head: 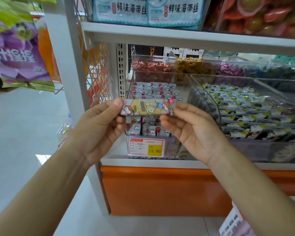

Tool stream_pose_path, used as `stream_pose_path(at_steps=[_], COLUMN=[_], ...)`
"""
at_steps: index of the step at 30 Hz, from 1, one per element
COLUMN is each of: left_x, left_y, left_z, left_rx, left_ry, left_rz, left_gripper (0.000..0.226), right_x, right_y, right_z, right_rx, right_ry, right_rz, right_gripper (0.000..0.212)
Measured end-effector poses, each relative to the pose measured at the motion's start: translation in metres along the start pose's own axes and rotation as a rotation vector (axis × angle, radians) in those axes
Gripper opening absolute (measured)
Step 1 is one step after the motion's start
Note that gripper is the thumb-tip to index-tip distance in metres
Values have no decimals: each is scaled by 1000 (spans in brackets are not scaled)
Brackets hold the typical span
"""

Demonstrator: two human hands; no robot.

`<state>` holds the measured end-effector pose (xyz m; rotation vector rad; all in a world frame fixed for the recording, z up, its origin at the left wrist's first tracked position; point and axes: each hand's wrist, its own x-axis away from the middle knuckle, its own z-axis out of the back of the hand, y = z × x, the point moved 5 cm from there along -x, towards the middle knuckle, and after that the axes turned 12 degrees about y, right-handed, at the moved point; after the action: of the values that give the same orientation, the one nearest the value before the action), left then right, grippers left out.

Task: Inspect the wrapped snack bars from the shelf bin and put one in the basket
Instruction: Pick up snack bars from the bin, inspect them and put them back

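- Squarely before the shelf, both bare forearms reach forward and upward, the hands meeting at the front of a clear shelf bin (182,79)
- The left hand (99,126) pinches the left end of one wrapped snack bar (148,107), thumb on top of the wrapper and the other fingers curled underneath
- The right hand (194,132), palm turned towards the camera, grips the right end, thumb against the wrapper's edge and fingers bent in below it
- The bar is held level and lengthwise between the two hands, printed face to the camera, just in front of the bin's open mouth and above the price tag (146,148)
- Both hands' fingertips are partly hidden behind the bar, which also covers a strip of the matching pale wrapped bars lying in the bin
- A neighbouring bin (245,108) of dark and yellow packets is cut off at the right edge, and a purple bag (19,53) is cut off at the left
- The bar shows cartoon figures on yellow, but its writing is too blurred to read
- The tag reads 15.80 on its yellow panel, with its small print illegible
- Blue packets (146,9) on the shelf above read 鲜味海带丝
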<state>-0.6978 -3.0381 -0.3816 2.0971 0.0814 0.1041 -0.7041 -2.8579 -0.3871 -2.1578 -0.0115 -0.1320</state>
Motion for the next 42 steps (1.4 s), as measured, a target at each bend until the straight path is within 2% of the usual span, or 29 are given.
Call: stream_pose_path(at_steps=[3, 5, 7, 9, 12, 16, 27, 30, 32, 34, 37, 42], left_x=[2, 4, 5, 5, 4, 5, 17, 15, 12, 10, 8, 7], left_y=[3, 7, 9, 9, 7, 7, 12, 9, 6, 8, 14, 20], left_z=[-1, -3, -3, -2, -1, -2, -13, -11, -9, -7, -5, -5], left_rx=[-173, -297, -371, -423, -505, -601, -905, -901, -828, -779, -792, -963], left_ry=[-29, -55, -51, -17, 16, 25, -6, 3, -14, -27, -20, -25], left_rz=[-117, -197, -232, -251, -256, -294, -526, -447, -325, -277, -357, -504], left_gripper=[25, 31, 36, 38, 31, 18, 23, 15, 7, 6, 12, 8], right_x=[1, 2, 2, 3, 3, 2, 5, 8, 9, 9, 8, 6], right_y=[-2, -6, -9, -11, -11, -11, -20, -21, -20, -19, -19, -16], right_z=[2, 3, 3, 0, -2, -2, -1, -5, -7, -8, -9, -8], right_rx=[191, 315, 352, 379, 466, 473, 741, 796, 805, 793, 775, 726], right_ry=[20, 37, 17, -32, -65, -73, 40, 30, -5, -35, -62, -111], right_rz=[83, 195, 264, 304, 377, 389, 637, 720, 730, 699, 661, 567], right_gripper=[19, 15, 10, 16, 25, 18, 11, 15, 15, 13, 13, 20])
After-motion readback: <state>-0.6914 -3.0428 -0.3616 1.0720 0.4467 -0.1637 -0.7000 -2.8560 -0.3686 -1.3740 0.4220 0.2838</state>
